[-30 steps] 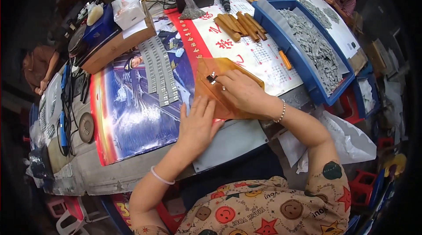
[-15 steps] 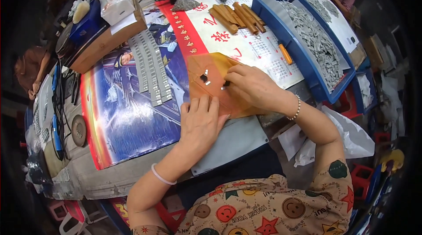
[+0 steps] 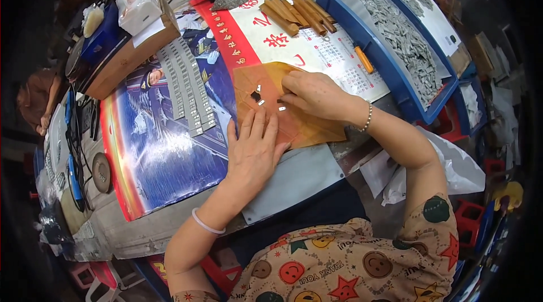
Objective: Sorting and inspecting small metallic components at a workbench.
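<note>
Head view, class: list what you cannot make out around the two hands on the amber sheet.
- Right hand fingertips: whatever they pinch is hidden under the fingers.
- Small parts on the amber sheet: too small to identify.
- Sheet under the left hand: covered by the palm.

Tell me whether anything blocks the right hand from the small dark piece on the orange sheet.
Nothing visible does. The right hand rests on the orange sheet, and only bare sheet separates its fingertips from the small dark piece.

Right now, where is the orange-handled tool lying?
In the head view the orange-handled tool lies on the calendar sheet right of centre, against the near wall of the blue bin, just beyond the right hand.
</note>
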{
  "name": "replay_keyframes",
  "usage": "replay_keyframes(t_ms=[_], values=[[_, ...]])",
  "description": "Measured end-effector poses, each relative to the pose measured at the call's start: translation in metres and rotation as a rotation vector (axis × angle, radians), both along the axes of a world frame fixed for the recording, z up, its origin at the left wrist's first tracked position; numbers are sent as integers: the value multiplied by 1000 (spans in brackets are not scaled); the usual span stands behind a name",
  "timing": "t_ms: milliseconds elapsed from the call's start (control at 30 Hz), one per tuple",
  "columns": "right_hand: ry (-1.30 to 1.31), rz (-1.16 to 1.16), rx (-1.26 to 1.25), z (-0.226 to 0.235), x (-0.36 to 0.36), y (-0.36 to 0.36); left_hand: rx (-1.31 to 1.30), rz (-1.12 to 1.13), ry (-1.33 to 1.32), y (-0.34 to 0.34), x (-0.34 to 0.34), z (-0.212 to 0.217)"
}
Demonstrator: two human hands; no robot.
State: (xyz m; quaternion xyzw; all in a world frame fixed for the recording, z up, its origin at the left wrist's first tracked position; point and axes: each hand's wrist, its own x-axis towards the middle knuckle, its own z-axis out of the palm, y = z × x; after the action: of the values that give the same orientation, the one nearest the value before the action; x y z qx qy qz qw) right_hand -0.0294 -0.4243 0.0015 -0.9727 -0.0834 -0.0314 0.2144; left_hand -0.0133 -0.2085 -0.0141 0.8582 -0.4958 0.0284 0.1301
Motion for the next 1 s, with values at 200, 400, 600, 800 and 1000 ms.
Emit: replay_keyframes(t_ms=[200,400,600,800,1000], values=[[-85,25,129,-2,-2,3,20,-1,-13,0,-1,-1],[-65,54,57,-14,7,2,38,-1,-29,-1,-2,0],[145,-47,372,17,12,-6,40,7,-17,0,-1,0],[-10,89,187,1,11,3,42,7,-2,0,-1,0],[-74,83,123,-14,21,3,47,-1,-13,-1,-1,0]])
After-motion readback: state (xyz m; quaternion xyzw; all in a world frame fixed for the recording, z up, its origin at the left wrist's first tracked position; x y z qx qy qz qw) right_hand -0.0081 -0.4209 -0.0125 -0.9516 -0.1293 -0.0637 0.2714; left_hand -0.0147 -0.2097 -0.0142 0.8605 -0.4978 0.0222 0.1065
